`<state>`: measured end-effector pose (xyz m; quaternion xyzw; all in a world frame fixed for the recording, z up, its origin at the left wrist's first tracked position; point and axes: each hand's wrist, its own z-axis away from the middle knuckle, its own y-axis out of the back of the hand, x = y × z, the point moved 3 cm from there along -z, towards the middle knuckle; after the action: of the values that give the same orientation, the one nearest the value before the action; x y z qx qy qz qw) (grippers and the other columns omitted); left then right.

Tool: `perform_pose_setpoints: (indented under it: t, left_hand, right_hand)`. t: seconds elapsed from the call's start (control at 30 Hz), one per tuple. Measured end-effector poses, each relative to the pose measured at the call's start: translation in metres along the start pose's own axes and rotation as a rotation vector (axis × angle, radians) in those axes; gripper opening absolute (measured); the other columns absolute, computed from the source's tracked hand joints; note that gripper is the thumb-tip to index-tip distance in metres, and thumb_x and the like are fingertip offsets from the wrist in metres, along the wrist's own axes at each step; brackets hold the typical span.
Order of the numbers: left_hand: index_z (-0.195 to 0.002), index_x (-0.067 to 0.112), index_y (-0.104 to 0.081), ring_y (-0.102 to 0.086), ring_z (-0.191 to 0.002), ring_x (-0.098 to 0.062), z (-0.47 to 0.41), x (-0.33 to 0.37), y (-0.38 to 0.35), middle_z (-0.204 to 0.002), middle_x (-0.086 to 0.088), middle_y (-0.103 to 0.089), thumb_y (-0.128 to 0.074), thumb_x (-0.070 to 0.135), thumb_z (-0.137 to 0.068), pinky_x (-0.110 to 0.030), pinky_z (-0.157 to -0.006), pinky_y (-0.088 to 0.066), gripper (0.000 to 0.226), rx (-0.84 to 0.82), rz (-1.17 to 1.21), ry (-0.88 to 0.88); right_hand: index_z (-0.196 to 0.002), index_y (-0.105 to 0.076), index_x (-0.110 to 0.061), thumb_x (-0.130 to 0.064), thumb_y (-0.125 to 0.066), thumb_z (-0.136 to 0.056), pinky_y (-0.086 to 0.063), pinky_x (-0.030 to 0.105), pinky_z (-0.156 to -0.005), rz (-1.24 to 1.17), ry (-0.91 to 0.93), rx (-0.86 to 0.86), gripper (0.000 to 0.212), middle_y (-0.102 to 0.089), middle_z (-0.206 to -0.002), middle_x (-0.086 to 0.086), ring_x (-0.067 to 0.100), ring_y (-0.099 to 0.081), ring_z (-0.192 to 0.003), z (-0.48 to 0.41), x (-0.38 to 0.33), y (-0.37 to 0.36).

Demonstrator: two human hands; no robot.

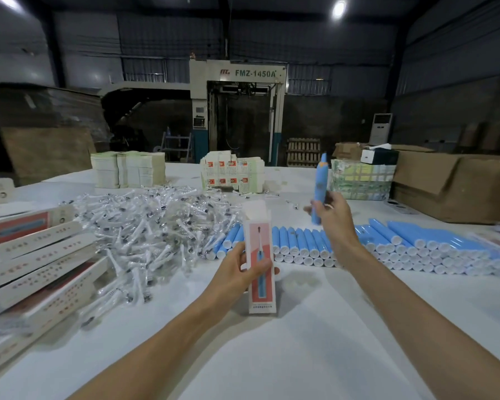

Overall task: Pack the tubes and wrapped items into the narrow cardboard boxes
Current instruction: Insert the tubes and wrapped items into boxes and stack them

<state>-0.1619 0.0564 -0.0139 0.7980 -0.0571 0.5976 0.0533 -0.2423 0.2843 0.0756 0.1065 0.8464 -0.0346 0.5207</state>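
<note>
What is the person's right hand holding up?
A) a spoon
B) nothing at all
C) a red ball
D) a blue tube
D: the right hand grips a blue tube and holds it upright, while the left hand holds a tall narrow box.

- Open counter is found along the near edge and up the middle.
- The left side is blocked by stacked boxes and a heap of wrapped items (the heap reaches the boxes).
- Further ahead on the right, passage is barred by rows of blue tubes.
</note>
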Motion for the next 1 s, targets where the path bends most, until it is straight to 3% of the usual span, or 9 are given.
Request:
perform_pose_setpoints:
  t: [0.1, 0.17, 0.4, 0.6, 0.7, 0.77, 0.87, 0.93, 1.0]
  left_hand:
    - [-0.137, 0.03, -0.056, -0.078, -0.112, -0.02, 0.001, -0.001, -0.005, -0.124, 0.004, -0.077, -0.076, 0.047, -0.097, -0.029, -0.083, -0.065, 0.048, -0.012, -0.019, -0.005]
    - [-0.135, 0.033, -0.057, -0.079, -0.11, -0.021, 0.003, 0.0, -0.008, -0.122, 0.006, -0.078, -0.076, 0.047, -0.097, -0.027, -0.08, -0.064, 0.045, -0.008, -0.015, -0.011]
    - [-0.121, 0.065, -0.057, -0.078, -0.109, -0.015, 0.011, 0.01, -0.013, -0.122, 0.015, -0.076, -0.078, 0.052, -0.095, -0.023, -0.077, -0.063, 0.036, 0.002, -0.072, -0.051]
    - [-0.136, 0.04, -0.053, -0.078, -0.11, -0.015, 0.013, 0.012, -0.017, -0.121, 0.017, -0.074, -0.075, 0.048, -0.098, -0.023, -0.082, -0.063, 0.045, -0.026, -0.096, -0.065]
    - [-0.135, 0.035, -0.053, -0.078, -0.11, -0.014, 0.013, 0.014, -0.019, -0.121, 0.018, -0.074, -0.073, 0.043, -0.1, -0.028, -0.084, -0.064, 0.041, -0.034, -0.125, -0.071]
    - [-0.136, 0.036, -0.052, -0.078, -0.11, -0.015, 0.013, 0.014, -0.02, -0.122, 0.015, -0.075, -0.073, 0.042, -0.101, -0.031, -0.087, -0.063, 0.041, -0.042, -0.116, -0.061]
    - [-0.141, 0.041, -0.047, -0.078, -0.11, -0.02, 0.016, 0.017, -0.021, -0.128, 0.008, -0.074, -0.072, 0.041, -0.102, -0.025, -0.083, -0.062, 0.046, -0.1, -0.052, -0.049]
    - [-0.143, 0.046, -0.042, -0.078, -0.112, -0.023, 0.019, 0.017, -0.02, -0.13, 0.005, -0.075, -0.07, 0.042, -0.104, -0.022, -0.083, -0.062, 0.049, -0.152, -0.013, -0.021]
    - [-0.142, 0.046, -0.039, -0.077, -0.113, -0.024, 0.018, 0.017, -0.02, -0.127, -0.001, -0.076, -0.067, 0.042, -0.105, -0.023, -0.082, -0.062, 0.047, -0.189, 0.013, 0.008]
  right_hand:
    - [-0.13, -0.053, -0.001, -0.009, -0.058, -0.106, -0.061, 0.039, -0.095, -0.492, 0.064, -0.241, 0.025, -0.065, -0.123, 0.014, 0.032, -0.072, -0.114, 0.018, -0.054, -0.014]
    - [-0.129, -0.056, 0.0, -0.011, -0.065, -0.103, -0.061, 0.041, -0.094, -0.572, 0.081, -0.38, 0.03, -0.065, -0.122, 0.017, 0.037, -0.071, -0.116, 0.026, -0.08, -0.024]
    - [-0.112, -0.067, -0.017, -0.02, -0.079, -0.092, -0.053, 0.012, -0.074, 0.016, 0.174, -0.269, 0.024, -0.075, -0.104, -0.003, 0.003, -0.071, -0.093, 0.033, -0.093, -0.037]
    - [-0.13, -0.043, -0.03, -0.015, -0.071, -0.092, -0.055, 0.015, -0.068, 0.228, 0.205, -0.402, 0.05, -0.071, -0.103, 0.002, 0.006, -0.068, -0.085, 0.038, -0.09, -0.032]
    - [-0.126, -0.05, -0.029, -0.024, -0.063, -0.099, -0.048, 0.024, -0.074, 0.24, 0.15, -0.428, 0.03, -0.062, -0.101, -0.002, 0.007, -0.06, -0.083, 0.041, -0.092, -0.037]
    - [-0.121, -0.056, -0.018, -0.031, -0.058, -0.104, -0.044, 0.029, -0.074, 0.249, 0.114, -0.425, 0.021, -0.057, -0.098, -0.003, 0.012, -0.055, -0.083, 0.043, -0.088, -0.041]
    - [-0.11, -0.061, -0.003, -0.042, -0.058, -0.105, -0.045, 0.032, -0.072, 0.345, 0.17, -0.431, 0.04, -0.055, -0.094, 0.009, 0.016, -0.052, -0.079, 0.046, -0.084, -0.046]
    - [-0.112, -0.059, -0.006, -0.04, -0.064, -0.102, -0.049, 0.03, -0.071, 0.397, 0.197, -0.432, 0.036, -0.061, -0.104, 0.01, 0.02, -0.059, -0.083, 0.047, -0.08, -0.045]
    - [-0.122, -0.048, -0.02, -0.034, -0.071, -0.097, -0.053, 0.022, -0.068, 0.364, 0.181, -0.436, 0.037, -0.058, -0.114, -0.003, 0.018, -0.063, -0.094, 0.049, -0.075, -0.043]
